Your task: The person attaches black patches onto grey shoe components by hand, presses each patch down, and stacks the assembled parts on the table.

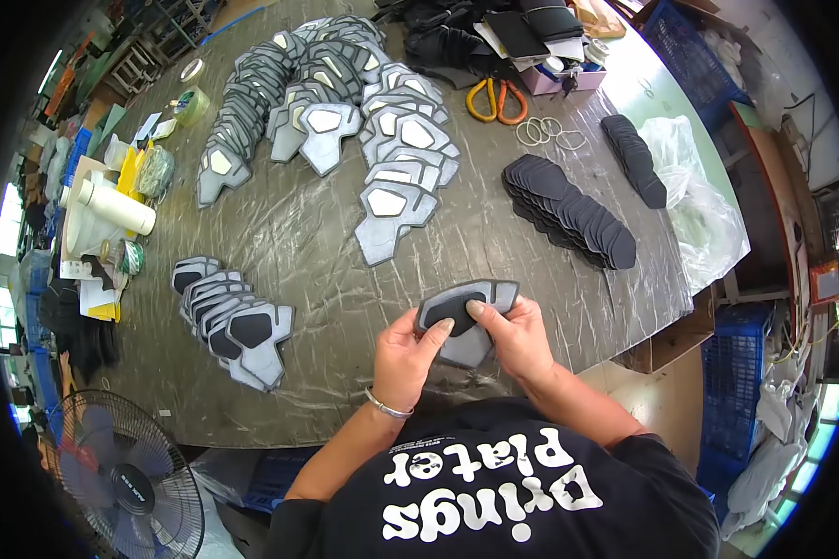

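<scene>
My left hand [405,359] grips the left edge of a grey fabric piece [466,349] with a dark border, its thumb on a black patch [452,315] lying on that piece. On the other side, my right hand [520,340] pinches the same piece, thumb pressed on the patch's upper right corner. The piece is held up close to my body, over the table's front part. Fingers beneath it are hidden. To the left lies a fanned row of like grey pieces with black patches [252,328]. Farther right is a stack of plain black patches [569,210].
Long overlapping rows of grey pieces with white patches [389,203] cover the table's far middle. Orange-handled scissors [496,101], rubber bands [550,133] and a pink box [564,79] sit at the back right. A thread cone [116,207] lies left; a fan [130,480] stands lower left.
</scene>
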`<state>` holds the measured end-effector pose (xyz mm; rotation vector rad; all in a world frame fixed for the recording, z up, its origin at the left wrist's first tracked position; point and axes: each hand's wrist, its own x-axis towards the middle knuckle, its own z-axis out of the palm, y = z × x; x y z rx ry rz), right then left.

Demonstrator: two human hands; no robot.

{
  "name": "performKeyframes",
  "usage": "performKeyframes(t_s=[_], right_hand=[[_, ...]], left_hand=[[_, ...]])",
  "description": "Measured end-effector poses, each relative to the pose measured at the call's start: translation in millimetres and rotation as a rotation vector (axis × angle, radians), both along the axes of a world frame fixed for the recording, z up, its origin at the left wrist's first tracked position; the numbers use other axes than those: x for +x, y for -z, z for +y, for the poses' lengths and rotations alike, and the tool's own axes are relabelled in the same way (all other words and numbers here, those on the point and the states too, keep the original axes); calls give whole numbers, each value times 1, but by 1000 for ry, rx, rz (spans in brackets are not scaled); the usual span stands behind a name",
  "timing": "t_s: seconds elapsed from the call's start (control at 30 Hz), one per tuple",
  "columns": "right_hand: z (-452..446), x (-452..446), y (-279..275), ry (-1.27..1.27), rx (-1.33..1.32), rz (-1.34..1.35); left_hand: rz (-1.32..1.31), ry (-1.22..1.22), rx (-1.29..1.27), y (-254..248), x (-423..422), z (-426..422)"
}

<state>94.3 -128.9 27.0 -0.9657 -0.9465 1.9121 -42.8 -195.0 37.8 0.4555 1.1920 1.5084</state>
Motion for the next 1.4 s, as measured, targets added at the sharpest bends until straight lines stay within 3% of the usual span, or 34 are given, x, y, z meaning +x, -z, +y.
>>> performKeyframes(t_s=[0.23, 0.37, 0.5, 0.6, 0.73, 0.87, 0.97, 1.07, 1.2, 1.23, 1.4], right_hand=[[4, -5, -15, 3, -76, 17], [10, 5, -9, -166, 42, -134], [3, -6, -20, -36, 107, -121], [5, 2, -13, -305, 65, -141], [1, -1, -7, -287, 110, -264], [-3, -2, -9, -219, 217, -269], [-7, -2, -9, -196, 149, -159], [-12, -7, -10, -200, 179, -135], [-8, -8, 4, -306, 133, -148], [-5, -3, 7, -426, 151, -358], [-15, -11, 2, -247, 94, -9]], left_hand=[[20, 17, 62, 9, -7, -1], [-19, -24, 22, -5, -3, 7], [-41, -62, -7, 1, -5, 9], [14, -114, 18, 3, -5, 10], [2, -126, -1, 3, -3, 13], [-181, -60, -15, -1, -7, 14], [-139, 26, -4, 9, -21, 0], [-257, -35, 18, 8, -17, 0], [-96, -88, 83, 10, -17, 2], [-67, -79, 85, 14, -17, 1], [-157, 16, 78, -1, -10, 5]])
